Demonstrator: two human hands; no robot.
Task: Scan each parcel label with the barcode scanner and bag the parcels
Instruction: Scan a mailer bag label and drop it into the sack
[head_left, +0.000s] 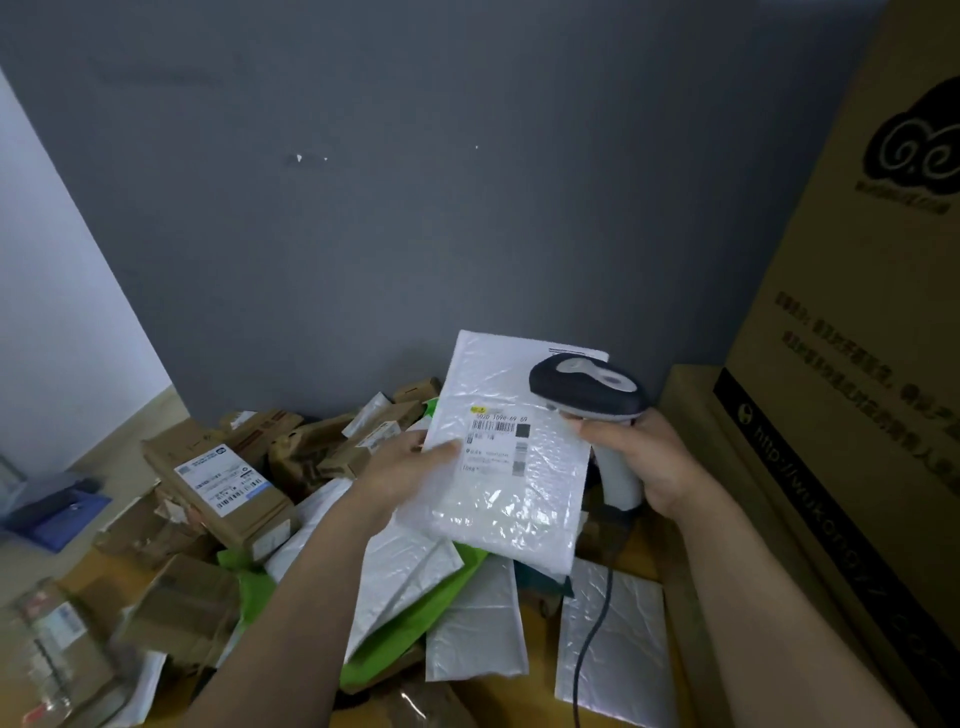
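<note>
Surface: yellow-brown tabletop (641, 551)
Left part: heap of brown cardboard parcels (228, 483)
Middle: green plastic bag (410, 618) under white mailers
Right part: white bubble mailer (618, 649), flat

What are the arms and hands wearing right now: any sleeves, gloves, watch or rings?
Nothing visible. The left hand and right hand are bare, with no gloves, and no rings show. The left forearm and right forearm are uncovered down to the frame's bottom edge: no sleeves, watch or wristband.
</note>
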